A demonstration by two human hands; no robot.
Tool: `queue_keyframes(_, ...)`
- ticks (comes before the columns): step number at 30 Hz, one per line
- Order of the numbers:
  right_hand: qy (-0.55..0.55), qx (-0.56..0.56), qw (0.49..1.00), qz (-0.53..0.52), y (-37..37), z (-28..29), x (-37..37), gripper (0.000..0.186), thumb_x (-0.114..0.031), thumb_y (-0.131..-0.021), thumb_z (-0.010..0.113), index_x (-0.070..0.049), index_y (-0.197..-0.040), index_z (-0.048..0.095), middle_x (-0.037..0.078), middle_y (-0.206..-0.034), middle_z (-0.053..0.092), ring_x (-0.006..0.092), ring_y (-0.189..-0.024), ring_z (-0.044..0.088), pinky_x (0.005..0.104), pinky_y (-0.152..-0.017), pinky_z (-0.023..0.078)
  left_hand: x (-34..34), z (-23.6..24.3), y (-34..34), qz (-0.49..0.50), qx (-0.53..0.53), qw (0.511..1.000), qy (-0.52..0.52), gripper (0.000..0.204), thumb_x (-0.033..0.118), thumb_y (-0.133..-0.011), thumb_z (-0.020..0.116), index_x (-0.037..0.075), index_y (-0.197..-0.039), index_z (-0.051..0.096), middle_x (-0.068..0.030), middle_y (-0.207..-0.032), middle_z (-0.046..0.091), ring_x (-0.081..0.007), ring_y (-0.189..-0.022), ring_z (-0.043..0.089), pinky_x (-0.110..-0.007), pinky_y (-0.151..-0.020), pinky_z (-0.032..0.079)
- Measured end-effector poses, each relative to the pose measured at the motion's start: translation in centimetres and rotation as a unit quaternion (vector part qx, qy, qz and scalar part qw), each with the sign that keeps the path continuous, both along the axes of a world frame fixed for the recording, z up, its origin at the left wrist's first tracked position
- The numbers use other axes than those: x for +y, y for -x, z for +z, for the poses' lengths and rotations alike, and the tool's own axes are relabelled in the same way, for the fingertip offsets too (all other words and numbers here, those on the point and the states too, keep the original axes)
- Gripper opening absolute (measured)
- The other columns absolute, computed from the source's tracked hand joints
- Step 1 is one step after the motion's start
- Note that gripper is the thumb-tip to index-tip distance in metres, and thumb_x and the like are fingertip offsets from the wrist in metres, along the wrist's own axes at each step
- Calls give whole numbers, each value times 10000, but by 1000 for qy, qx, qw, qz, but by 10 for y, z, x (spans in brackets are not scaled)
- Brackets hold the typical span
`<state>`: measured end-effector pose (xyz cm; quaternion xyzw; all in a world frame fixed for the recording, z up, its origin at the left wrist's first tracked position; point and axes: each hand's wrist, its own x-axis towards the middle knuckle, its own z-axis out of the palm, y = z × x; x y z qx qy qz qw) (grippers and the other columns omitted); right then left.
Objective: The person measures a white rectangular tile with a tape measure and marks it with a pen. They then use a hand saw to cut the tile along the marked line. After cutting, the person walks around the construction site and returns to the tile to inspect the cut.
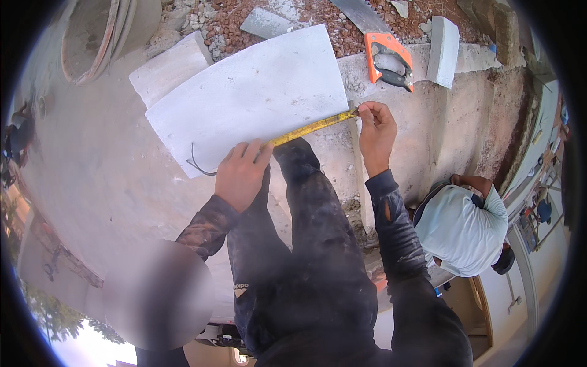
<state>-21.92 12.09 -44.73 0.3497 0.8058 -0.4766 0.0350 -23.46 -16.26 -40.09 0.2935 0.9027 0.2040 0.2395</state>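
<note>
Along the near edge of the big white block (247, 92), a yellow tape (313, 128) lies long and straight. It slants away from the left hand (243, 174) to the right hand (377, 136), so both hands are right at it. The right hand pinches one end by the block's corner. The left hand rests at the other end; I can't tell if it grips. An orange-handled saw (380, 41) lies farther off.

Small pale lettering (241, 285) on dark trousers (324, 263)
</note>
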Motion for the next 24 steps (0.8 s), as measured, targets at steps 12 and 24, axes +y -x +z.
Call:
queue_keyframes(12,-59,83,995,-13,-7,-6,-32,123,-116,-895,662,4,-923,657,73,-832,680,149,-753,634,288,-738,499,-13,-7,-15,14,31,999,12,369,27,-765,616,65,-1126,677,-120,-1144,569,-278,-978,566,-363,-713,536)
queue_keyframes(24,-206,169,963,24,-22,-19,-36,103,-110,-875,666,-13,-910,666,113,-830,671,245,-728,640,329,-699,498,-13,-17,-24,0,94,995,-13,349,30,-751,607,43,-1095,664,-70,-1094,554,-249,-1005,535,-352,-772,516)
